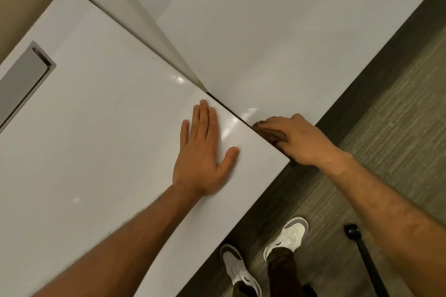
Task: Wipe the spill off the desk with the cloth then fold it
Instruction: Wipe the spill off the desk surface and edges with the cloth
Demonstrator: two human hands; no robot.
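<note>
My left hand lies spread flat on the counter while my right hand grips the cloth at the seam, wiping unfinished I think, folding not yet begun.

White glossy desk, second white desk butted against it, dark seam between. My left hand flat on near desk by its corner. Brown cloth on seam under my right hand. Grey cable flap set in far-left desktop.

Soft overhead glare on glossy desk, wide-angle warp.
</note>
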